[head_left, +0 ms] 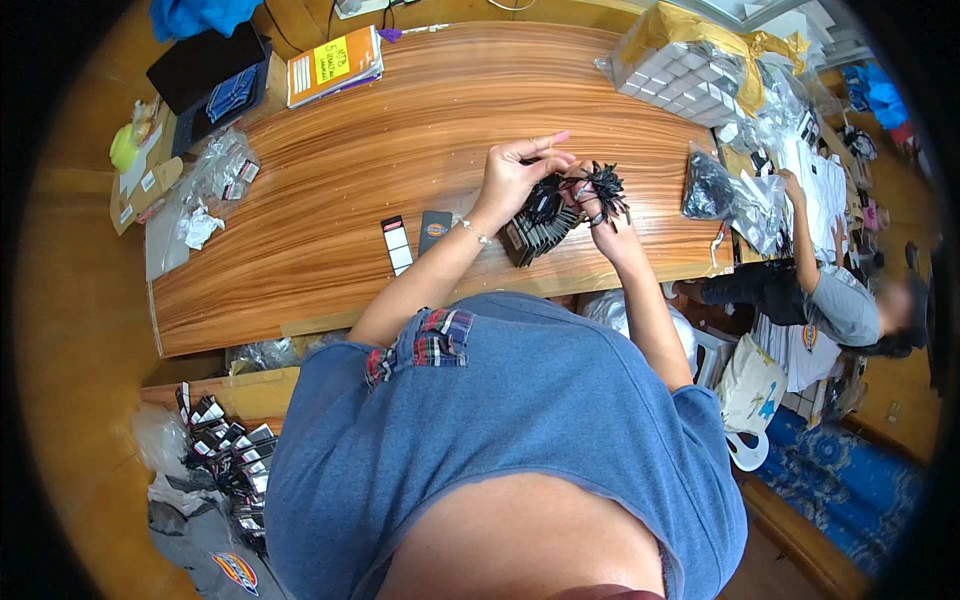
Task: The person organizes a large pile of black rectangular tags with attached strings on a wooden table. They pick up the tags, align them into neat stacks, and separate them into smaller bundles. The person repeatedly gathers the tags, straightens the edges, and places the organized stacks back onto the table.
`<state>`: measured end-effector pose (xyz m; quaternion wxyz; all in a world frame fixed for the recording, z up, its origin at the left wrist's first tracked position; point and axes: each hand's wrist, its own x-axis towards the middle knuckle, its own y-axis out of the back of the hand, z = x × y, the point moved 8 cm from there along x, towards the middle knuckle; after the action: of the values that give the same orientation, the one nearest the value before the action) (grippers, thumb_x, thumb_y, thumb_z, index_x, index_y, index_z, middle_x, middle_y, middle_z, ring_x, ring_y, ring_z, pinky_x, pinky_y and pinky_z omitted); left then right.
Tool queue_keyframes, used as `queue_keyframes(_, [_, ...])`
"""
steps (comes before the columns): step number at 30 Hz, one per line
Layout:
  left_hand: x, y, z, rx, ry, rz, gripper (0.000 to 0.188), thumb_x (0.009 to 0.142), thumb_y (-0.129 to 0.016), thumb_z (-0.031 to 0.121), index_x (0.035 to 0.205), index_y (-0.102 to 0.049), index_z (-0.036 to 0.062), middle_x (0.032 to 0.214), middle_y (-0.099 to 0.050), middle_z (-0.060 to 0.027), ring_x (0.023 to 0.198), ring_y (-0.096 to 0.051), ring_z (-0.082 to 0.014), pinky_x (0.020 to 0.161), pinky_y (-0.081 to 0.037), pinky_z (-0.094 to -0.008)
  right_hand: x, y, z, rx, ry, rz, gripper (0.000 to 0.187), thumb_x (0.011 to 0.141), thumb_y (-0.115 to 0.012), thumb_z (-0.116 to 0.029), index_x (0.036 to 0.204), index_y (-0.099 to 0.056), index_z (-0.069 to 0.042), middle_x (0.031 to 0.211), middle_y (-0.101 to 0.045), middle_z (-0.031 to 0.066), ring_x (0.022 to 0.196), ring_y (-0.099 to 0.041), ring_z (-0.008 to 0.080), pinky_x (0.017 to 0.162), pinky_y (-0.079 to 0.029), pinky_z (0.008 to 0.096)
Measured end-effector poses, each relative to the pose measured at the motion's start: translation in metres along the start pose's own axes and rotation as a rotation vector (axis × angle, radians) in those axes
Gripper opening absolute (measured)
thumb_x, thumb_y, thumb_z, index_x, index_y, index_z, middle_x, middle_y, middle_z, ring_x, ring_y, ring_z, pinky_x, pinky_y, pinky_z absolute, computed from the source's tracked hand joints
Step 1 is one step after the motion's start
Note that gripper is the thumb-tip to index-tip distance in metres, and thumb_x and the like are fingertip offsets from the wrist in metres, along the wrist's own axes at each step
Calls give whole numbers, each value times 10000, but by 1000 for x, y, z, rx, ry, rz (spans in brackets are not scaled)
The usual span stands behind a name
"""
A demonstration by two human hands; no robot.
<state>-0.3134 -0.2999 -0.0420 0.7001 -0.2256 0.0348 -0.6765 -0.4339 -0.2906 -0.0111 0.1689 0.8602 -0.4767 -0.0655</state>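
Observation:
My left hand (pixel 515 175) and my right hand (pixel 603 222) meet over the near edge of a long wooden table (pixel 350 170). Between them is a fanned stack of dark hang tags (pixel 540 232) with a tuft of black strings (pixel 603 183) on top. The right hand grips the strings at the top of the stack. The left hand pinches the stack's upper left side, fingers partly spread. Two loose tags (pixel 415 238), one white-striped and one black, lie flat on the wood just left of my left forearm.
A yellow-covered notebook (pixel 333 65) and dark boxes (pixel 208 75) lie far left. A wrapped block of white boxes (pixel 690 75) and plastic bags (pixel 735 195) sit at the right. Another person (pixel 830 295) sits at the right. A heap of tags (pixel 225 450) lies lower left.

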Motion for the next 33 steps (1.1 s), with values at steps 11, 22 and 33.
queue_keyframes(11, [7,-25,27,563,7,-358,361,598,-764,159,875,-604,-7,834,-536,-70,844,-469,-170,745,-395,-277,24,18,-44,-57,215,125,136,810,-551,-124,855,-498,-6,781,-504,57,738,-497,146,661,-397,279])
queue_keyframes(22, [18,-45,35,989,-47,-362,201,627,-682,289,699,-614,114,636,-577,-12,724,-435,-191,747,-298,-337,10,29,49,1014,-312,305,131,812,-590,-165,882,-532,-70,777,-510,-10,646,-444,83,591,-380,223])
queue_keyframes(33, [18,-50,44,1197,-107,-193,206,608,-673,287,733,-642,127,620,-563,-31,717,-474,-195,713,-315,-348,-16,41,-29,-421,171,501,90,671,-638,-119,699,-602,-42,701,-526,83,701,-494,234,649,-399,336])
